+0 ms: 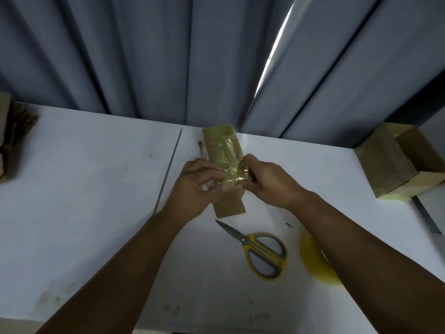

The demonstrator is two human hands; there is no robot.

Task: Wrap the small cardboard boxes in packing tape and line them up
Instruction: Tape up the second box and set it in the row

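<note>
Small cardboard box [222,153] is mid-worktop, held between both hands and running lengthwise away from the person. I can't tell whether its near end touches the worktop [84,189].

- Far half and middle are covered in glossy yellowish tape. The near end is bare brown card.
- Left hand [197,186]: grip curled round the box's left side, fingers over the top edge.
- Right hand [267,182]: grip pinching a wrinkled tape strip [237,175] against the box's right edge, thumb on top.

Handling, judged from this view:
- The box looks light and is probably thin card, so it is stiff along the edges and would dent if the faces are squeezed.
- Taped faces are slick, bare card has more friction. Hold by the long edges or the bare end, not the glossy faces.
- The tape is limp and sticks to itself, and it is already creased at the pinch. Keep it taut and smooth it from the stuck end outward.

Containers:
- Larger carton [385,165] sits at the right edge of the worktop with its top open and tape on its outer wall. The inside is in shadow, so I can't tell what it holds.
- There is a brown cardboard pile [14,131] at the far left, too dim to say what it is.

Loose on the worktop:
- Yellow-handled scissors [262,251] lie just in front of the box, blades together.
- Yellow tape roll [310,256] is beside them, partly hidden under the right forearm.
</note>
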